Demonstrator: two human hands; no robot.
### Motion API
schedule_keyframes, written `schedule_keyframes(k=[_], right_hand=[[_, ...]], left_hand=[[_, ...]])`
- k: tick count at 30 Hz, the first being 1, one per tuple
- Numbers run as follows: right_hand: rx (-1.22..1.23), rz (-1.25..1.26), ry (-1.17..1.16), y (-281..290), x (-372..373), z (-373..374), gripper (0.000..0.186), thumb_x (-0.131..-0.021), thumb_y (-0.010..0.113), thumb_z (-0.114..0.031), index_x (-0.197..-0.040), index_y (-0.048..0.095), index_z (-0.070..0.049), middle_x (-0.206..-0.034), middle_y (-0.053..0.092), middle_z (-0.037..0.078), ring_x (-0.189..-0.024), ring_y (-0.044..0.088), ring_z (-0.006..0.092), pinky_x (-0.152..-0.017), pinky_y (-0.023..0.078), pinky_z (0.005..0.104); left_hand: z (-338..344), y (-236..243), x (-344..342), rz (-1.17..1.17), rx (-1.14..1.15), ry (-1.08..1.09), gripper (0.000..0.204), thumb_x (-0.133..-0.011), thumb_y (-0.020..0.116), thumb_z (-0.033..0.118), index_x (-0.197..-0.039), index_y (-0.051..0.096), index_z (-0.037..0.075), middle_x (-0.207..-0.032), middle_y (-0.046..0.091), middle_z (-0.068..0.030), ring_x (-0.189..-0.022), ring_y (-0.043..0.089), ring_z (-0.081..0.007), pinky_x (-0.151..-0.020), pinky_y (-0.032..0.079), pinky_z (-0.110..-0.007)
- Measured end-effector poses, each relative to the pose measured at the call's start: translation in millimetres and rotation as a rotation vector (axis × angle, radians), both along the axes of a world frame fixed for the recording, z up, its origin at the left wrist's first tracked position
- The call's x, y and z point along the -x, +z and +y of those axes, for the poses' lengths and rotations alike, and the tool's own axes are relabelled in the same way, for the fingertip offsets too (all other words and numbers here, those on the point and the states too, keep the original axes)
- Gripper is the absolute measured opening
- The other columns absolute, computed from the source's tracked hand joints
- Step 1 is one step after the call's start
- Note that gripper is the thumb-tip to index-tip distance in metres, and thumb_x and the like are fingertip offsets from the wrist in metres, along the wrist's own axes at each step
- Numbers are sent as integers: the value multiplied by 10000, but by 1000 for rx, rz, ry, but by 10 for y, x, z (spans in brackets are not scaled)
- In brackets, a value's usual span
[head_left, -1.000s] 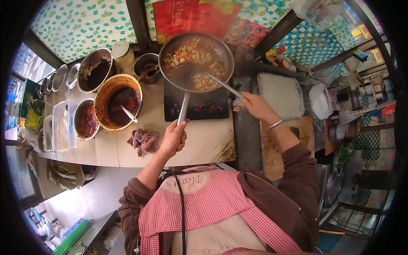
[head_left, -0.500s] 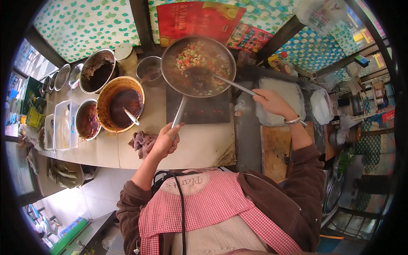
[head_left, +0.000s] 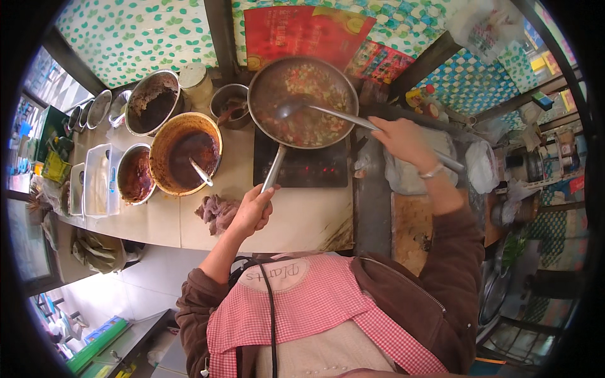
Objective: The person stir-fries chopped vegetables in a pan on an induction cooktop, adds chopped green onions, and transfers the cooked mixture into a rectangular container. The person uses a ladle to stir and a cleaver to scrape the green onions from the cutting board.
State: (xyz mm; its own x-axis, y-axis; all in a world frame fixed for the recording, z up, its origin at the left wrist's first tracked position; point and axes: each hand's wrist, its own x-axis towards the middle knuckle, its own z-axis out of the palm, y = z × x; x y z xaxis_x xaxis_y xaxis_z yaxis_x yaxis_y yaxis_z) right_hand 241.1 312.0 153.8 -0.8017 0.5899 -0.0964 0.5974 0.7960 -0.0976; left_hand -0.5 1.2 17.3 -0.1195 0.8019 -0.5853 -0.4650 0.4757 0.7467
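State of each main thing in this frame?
Left hand: gripping silver pan handle
Right hand: gripping long metal ladle
Round grey frying pan: uncovered, holding diced food
Flat black cooktop: red lights lit
Orange-stained round pot: uncovered, holding dark-red sauce
Purplish cloth: crumpled

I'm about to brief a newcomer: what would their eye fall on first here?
First comes the round grey metal frying pan of diced red and pale food, upper centre, its silver handle in the left hand and a long metal ladle in the right hand reaching in. Behind the pan glares a bright red sheet; left of the pan stands a round, stained yellowish pot of dark red sauce.
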Motion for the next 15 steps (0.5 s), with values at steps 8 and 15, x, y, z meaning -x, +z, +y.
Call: schedule_keyframes(k=[8, 15], right_hand=[[32, 142, -249, -488, -17, 364, 337, -1032, 582, -337, -1300, 655, -146, -896, 718, 223, -849, 686, 448, -770, 537, 551], [411, 280, -209, -394, -282, -82, 289, -1048, 552, -278, -1156, 642, -26, -831, 664, 247, -817, 656, 440, -721, 504, 483]], left_hand=[[67, 18, -59, -30, -10, -8, 440, -1089, 509, 353, -1395, 538, 38, -593, 393, 25, -384, 287, -62, -345, 226, -255], [14, -26, -68, -30, -7, 21, 436, -1093, 509, 358, -1394, 538, 44, -600, 394, 24, -387, 285, -58, -350, 225, -249]])
